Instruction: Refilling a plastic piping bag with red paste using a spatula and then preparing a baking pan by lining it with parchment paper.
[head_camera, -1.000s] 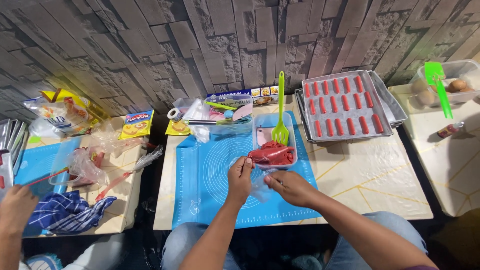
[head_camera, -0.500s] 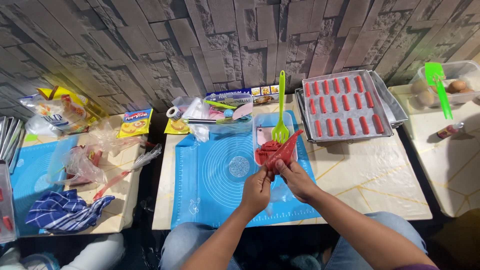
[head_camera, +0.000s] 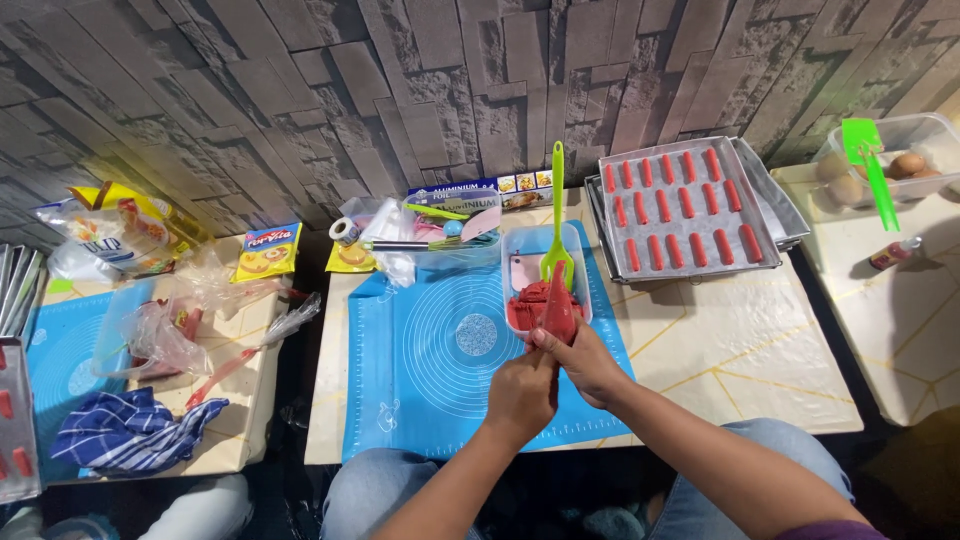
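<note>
Far left, a blue-and-white striped cloth (head_camera: 130, 432) lies crumpled on the side table, beside crinkled clear plastic bags (head_camera: 190, 320) and two small yellow snack packets (head_camera: 268, 250); none of these has moved over the last second. In the middle, the blue silicone baking mat printed with white circles (head_camera: 440, 360) covers the pale tabletop; a second ago both hands worked low over its near part, and they have since risen toward its far right corner. The left hand (head_camera: 522, 395) is closed, its fingers wrapped round the lower end of a red filled plastic piping bag (head_camera: 557, 312); the right hand (head_camera: 585, 362) is closed on the same bag just beside it, gripping from the other side, so the two hands touch. The bag, which lay flatter and spread out before, now stands upright and gathered, its top rising in front of the clear rectangular plastic tub of red paste (head_camera: 520, 262); I judge the filling has been pushed together and the bag readied for squeezing. A lime-green silicone spatula (head_camera: 556, 215) rests in that tub, unmoved. To the right, the metal baking tray lined with pale paper (head_camera: 768, 200) carries rows of short red piped fingers (head_camera: 680, 205), unchanged in number as far as I can tell; farther right, a clear box of eggs (head_camera: 905, 160) sits apart.
</note>
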